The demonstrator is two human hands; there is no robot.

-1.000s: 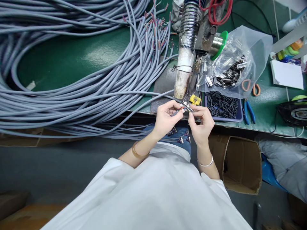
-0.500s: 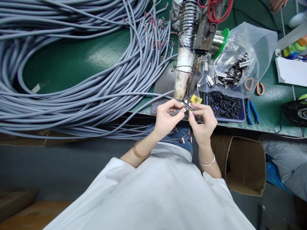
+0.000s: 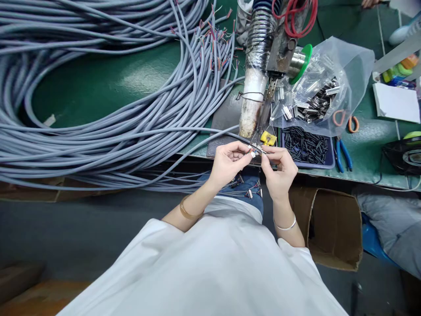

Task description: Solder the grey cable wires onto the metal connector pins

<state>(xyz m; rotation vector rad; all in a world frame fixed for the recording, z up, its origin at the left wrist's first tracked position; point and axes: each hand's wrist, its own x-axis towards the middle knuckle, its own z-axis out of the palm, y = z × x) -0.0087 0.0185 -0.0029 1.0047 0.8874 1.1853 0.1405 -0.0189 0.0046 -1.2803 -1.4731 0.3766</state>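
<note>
My left hand (image 3: pixel 230 164) has its thumb and forefinger drawn together on short coloured wires (image 3: pixel 253 151), while my right hand (image 3: pixel 279 169) pinches the right end of a metal multi-pin connector (image 3: pixel 258 148). The connector sits between my fingertips at the bench edge, just below the soldering iron (image 3: pixel 265 103) and near the yellow block (image 3: pixel 268 138). I judge it very light and stiff, its smooth metal likely to twist in a loose pinch, so the plain end suits my fingers better than the pin row, which could bend. The wires should be limp and springy, easily splayed or nicked, so I'd want them gripped close to their tips, lightly but firmly. The grey cables (image 3: pixel 141 118) heaped to my left look heavier and rubbery; a tail of that weight could tug. Exactly how each wire meets a pin is too small to tell.
</note>
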